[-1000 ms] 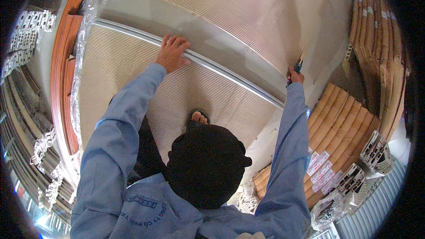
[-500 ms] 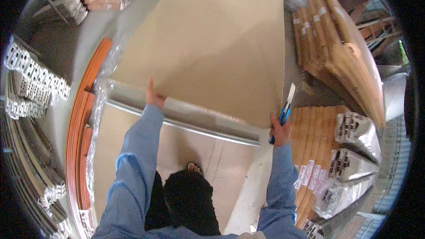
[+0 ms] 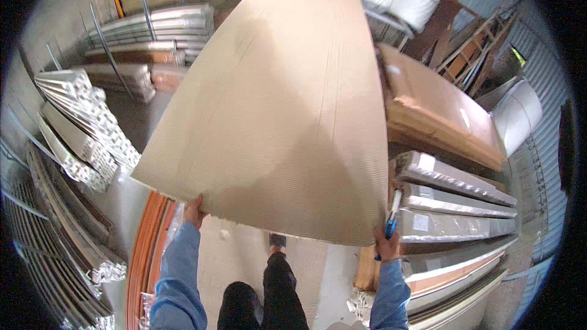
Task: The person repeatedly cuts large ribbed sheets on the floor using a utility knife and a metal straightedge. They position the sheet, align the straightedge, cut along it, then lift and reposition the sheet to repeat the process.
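Note:
A large sheet of corrugated cardboard (image 3: 275, 116) stretches away in front of me, lifted off the floor, its ribbed face toward me. At the left part of its near edge, my left hand (image 3: 194, 212) is closed on the cardboard. My right hand (image 3: 387, 247) is closed at the near right corner, gripping a blue utility knife (image 3: 390, 227) along with the sheet's edge. The knife's pale blade end points up and away. Most of my fingers are hidden behind the sheet or too small to make out.
Orange-brown profiles (image 3: 147, 244) lie on the floor at left. Bundles of white profiles (image 3: 92, 122) are stacked beyond them. Wrapped long packs (image 3: 452, 226) and a large cardboard-wrapped stack (image 3: 440, 107) stand at right. Another cardboard layer (image 3: 238, 269) is under my feet.
The cardboard sheet has been raised and shifted, now showing its ribbed face. Both hands have moved lower in view, still holding its near edge, with the knife still in my right hand.

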Demonstrator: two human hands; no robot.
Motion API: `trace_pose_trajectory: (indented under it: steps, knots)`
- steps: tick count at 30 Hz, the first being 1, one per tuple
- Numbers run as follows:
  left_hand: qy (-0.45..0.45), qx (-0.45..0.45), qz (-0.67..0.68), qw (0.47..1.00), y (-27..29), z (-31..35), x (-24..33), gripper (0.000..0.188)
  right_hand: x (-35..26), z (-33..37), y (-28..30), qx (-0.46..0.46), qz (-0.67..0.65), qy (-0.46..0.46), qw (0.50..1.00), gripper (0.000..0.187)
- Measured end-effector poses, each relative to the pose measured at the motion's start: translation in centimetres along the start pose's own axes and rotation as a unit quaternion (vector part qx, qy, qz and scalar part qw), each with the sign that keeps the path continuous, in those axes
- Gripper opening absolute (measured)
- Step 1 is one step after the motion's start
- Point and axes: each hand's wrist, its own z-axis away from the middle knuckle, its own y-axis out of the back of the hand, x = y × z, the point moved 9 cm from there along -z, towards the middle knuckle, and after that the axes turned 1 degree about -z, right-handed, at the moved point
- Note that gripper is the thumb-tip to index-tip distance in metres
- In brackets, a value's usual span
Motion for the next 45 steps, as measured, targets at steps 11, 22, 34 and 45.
trace_pose_trajectory:
  steps: [11,22,34,45]
  knots:
    - [-0.162,0.067,-0.118,0.977,11.4,35.9,10.8,0.037,1.5,27.7,15.1,-0.038,0.05,-0.042,0.997,0.013]
    - [-0.077,0.145,-0.155,0.974,28.8,70.9,-2.1,0.028,12.4,59.4,32.3,-0.026,0.071,-0.085,0.993,0.02]
    - [-0.092,0.155,-0.081,0.98,51.9,94.7,-11.8,0.026,16.0,92.0,39.8,-0.013,0.081,-0.051,0.995,0.024]
    - [0.089,0.194,-0.196,0.957,71.2,122.7,-22.5,0.049,31.6,119.9,51.8,-0.013,0.108,-0.109,0.988,0.026]
